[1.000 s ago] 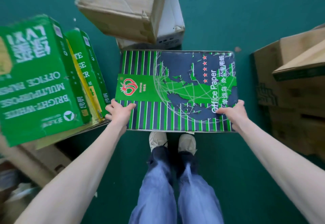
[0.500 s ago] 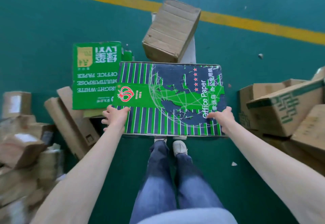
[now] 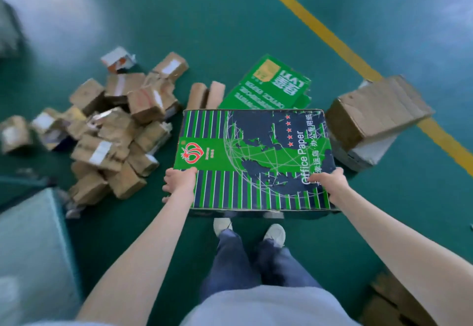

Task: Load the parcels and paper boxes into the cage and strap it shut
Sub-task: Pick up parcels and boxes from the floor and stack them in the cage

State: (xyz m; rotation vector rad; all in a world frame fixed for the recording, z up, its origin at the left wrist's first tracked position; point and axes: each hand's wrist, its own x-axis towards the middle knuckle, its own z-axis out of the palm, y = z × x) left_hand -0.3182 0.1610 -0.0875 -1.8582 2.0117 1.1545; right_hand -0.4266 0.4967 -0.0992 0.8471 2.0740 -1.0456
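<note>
Green-striped paper box (image 3: pixel 256 162) hangs above the floor (image 3: pixel 230 31), left hand (image 3: pixel 179 182) and right hand (image 3: pixel 329 183) curled round its near corners, parcels (image 3: pixel 115 131) heaped beyond the left fingers (image 3: pixel 167 185). Loading step: next, likely a level carry to the unseen cage.

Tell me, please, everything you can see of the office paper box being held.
The office paper box is a rectangular cardboard carton printed with green and navy stripes, a globe, red stars, a red emblem and "Office Paper". It is held roughly level above the floor. The left hand grips its left edge and the right hand its right edge.
</note>
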